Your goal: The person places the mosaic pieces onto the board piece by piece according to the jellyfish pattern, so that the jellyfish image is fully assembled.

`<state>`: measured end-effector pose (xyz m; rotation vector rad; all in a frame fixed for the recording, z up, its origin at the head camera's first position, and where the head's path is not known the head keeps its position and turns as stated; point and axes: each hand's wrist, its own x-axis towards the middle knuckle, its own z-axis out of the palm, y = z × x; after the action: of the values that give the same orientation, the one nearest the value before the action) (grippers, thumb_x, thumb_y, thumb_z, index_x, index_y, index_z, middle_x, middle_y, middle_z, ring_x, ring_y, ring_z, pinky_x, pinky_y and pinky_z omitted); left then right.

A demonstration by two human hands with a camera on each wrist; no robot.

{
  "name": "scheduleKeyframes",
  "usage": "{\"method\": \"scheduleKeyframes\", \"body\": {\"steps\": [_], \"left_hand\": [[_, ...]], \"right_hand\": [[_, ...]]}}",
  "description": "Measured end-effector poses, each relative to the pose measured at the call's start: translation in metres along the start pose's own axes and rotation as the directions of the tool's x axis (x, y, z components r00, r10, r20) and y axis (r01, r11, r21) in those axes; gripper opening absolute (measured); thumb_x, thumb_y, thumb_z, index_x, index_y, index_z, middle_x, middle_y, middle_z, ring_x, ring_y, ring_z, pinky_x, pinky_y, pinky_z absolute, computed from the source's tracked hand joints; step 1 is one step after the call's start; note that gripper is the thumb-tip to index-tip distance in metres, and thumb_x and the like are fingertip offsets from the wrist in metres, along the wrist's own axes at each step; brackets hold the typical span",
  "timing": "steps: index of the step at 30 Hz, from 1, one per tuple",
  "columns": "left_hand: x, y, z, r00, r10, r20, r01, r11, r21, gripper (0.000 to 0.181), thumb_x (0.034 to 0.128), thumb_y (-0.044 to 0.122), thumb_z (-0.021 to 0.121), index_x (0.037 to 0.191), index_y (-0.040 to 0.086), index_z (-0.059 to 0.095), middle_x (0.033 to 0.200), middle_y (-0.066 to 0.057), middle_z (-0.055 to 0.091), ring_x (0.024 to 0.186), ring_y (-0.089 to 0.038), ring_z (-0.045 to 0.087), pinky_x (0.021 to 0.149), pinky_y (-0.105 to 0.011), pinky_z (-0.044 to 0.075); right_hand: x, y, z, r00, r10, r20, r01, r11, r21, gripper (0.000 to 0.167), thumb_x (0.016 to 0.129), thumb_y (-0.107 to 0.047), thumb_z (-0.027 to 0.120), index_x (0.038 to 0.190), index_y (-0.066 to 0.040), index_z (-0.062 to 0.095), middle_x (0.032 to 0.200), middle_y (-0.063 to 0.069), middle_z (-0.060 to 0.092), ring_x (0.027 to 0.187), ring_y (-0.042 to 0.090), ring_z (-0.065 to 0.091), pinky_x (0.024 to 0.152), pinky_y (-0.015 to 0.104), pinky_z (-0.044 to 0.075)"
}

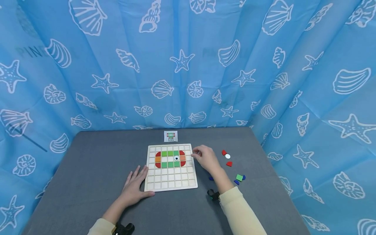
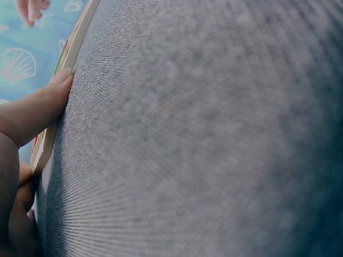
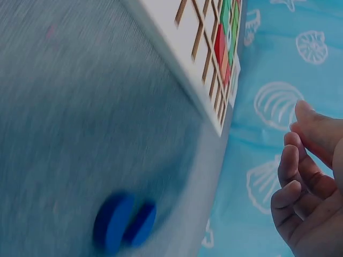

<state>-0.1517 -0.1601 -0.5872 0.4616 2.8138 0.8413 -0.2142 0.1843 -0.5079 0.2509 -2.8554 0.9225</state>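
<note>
A light wooden grid board (image 1: 173, 189) lies on the table, with red rounded corner pieces, green and orange squares and a white disc with a black dot (image 1: 176, 158) set in its upper part. My left hand (image 1: 132, 189) rests at the board's left edge, fingers spread along the side and thumb at the lower corner. Over the board's right edge hovers my right hand (image 1: 207, 158), its fingers loosely bent and thumb near the index fingertip. No piece shows between those fingers (image 3: 303, 142) in the right wrist view.
Right of the board lie red pieces (image 1: 229, 164), a white disc (image 1: 227, 156), a green square (image 1: 239, 178) and blue half-round pieces (image 1: 236, 182). Two blue pieces (image 3: 115, 222) appear below the right hand's wrist camera. A small pattern card (image 1: 170, 136) lies behind the board. A shell-print curtain (image 1: 182, 98) hangs behind.
</note>
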Motion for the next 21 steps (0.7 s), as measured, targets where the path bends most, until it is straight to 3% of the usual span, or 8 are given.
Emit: {"method": "scheduleKeyframes", "body": {"steps": [7, 21], "left_hand": [[0.0, -0.003, 0.002, 1.0, 0.013, -0.008, -0.013, 1.0, -0.005, 0.116, 0.0753, 0.071, 0.074, 0.162, 0.011, 0.023, 0.168, -0.008, 0.022, 0.156, -0.038, 0.009, 0.122, -0.062, 0.003], [0.0, -0.003, 0.002, 1.0, 0.01, -0.011, -0.01, 1.0, -0.006, 0.117, 0.0751, 0.071, 0.074, 0.162, 0.011, 0.023, 0.168, -0.008, 0.022, 0.156, -0.039, 0.009, 0.122, -0.062, 0.002]], "right_hand": [[-0.008, 0.021, -0.016, 0.997, 0.059, -0.046, -0.06, 0.998, -0.022, 0.025, 0.089, -0.022, 0.079, 0.11, -0.009, 0.077, 0.098, 0.002, 0.071, 0.077, 0.014, 0.06, 0.068, 0.033, 0.052], [-0.024, 0.06, -0.039, 0.993, 0.103, -0.059, -0.107, 0.992, -0.064, 0.028, 0.092, -0.022, 0.076, 0.116, -0.007, 0.075, 0.1, 0.005, 0.071, 0.083, 0.019, 0.064, 0.073, 0.039, 0.055]]}}
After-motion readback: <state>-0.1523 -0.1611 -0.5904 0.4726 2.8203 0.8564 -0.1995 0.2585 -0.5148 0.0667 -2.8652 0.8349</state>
